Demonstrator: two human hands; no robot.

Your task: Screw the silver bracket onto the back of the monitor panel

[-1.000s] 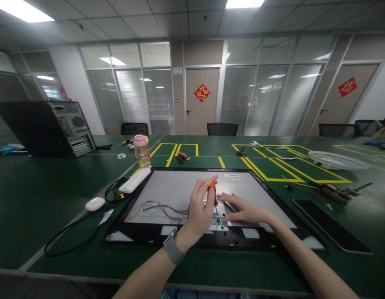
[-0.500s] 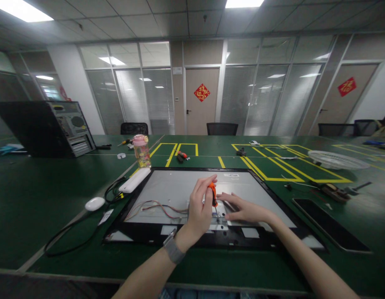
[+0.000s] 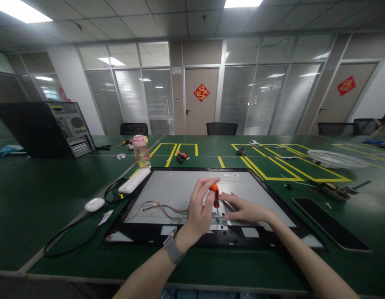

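My left hand (image 3: 202, 205) is closed on the orange and black handle of a screwdriver (image 3: 215, 195). The screwdriver stands nearly upright, its shaft pointing down at a small metal bracket (image 3: 221, 227) near the lower edge of a display panel (image 3: 176, 182). The panel lies flat with its grey metal back up and a black frame around it. My right hand (image 3: 246, 209) rests beside the bracket, fingers apart and stretched toward the screwdriver's tip. Thin coloured wires (image 3: 158, 204) run over the panel to the left of my hands. Whatever lies beneath my right palm is hidden.
Left of the panel are a white power brick (image 3: 134, 180), a black cable (image 3: 70, 226), a white mouse (image 3: 94, 204) and a pink bottle (image 3: 141, 151). A dark flat slab (image 3: 331, 224) lies at the right. A computer case (image 3: 36, 128) stands far left.
The screwdriver handle has shifted slightly right and tilted more upright, with my left fingers moving along with it. My right hand has stayed nearly in place.
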